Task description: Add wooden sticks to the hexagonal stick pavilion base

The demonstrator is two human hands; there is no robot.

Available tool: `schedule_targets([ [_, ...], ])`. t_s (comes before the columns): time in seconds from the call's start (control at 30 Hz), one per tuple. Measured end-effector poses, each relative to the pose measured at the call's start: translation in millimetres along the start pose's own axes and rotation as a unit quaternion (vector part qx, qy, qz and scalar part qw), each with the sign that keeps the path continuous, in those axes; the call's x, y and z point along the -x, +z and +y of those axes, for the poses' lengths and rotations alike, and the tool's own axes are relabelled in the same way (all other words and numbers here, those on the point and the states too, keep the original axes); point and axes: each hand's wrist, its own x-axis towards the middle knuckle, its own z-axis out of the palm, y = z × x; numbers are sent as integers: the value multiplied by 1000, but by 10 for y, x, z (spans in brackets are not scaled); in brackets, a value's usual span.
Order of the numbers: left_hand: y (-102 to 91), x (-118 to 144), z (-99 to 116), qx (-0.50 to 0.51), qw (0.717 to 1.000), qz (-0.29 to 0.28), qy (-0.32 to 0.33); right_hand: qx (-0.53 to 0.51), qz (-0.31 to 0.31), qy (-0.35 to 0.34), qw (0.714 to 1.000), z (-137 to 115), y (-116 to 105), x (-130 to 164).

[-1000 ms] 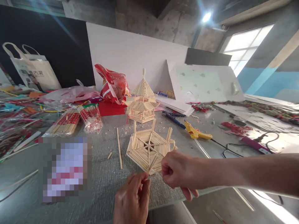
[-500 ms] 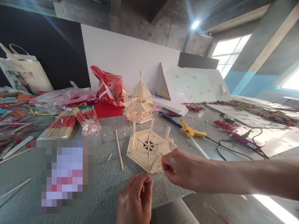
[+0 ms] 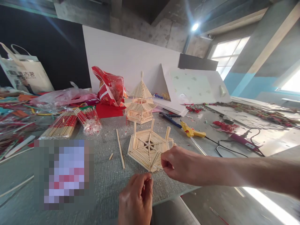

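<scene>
By the hexagon (image 3: 142, 152) edge, left hand (image 3: 137, 197) has room leftward.

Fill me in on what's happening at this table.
A person's right hand is curled at the right side of a six-sided panel of wooden sticks; the left hand is loosely closed near its front corner. Whether either hand grips anything is unclear. Short posts rise from several corners. Behind the panel stands a stick pagoda model. A yellow glue gun lies to the right, a loose stick to the left.
</scene>
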Motion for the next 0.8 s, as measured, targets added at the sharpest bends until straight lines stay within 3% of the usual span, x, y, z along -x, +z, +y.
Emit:
schedule_targets([
  [0.2,0,8,-5,-6,1000,-16,4,-10,-38,-17,999,-24,-73,-29],
  [0.33,32,23,6,1,1000,5,-25,-14,-43,-40,998,-18,-97,-54],
  [0.63,30,14,43,3,999,15,-35,-39,-45,-30,998,-26,-107,-57],
  [0.8,32,18,39,5,999,14,-35,-108,-91,-3,990,25,-87,-42],
])
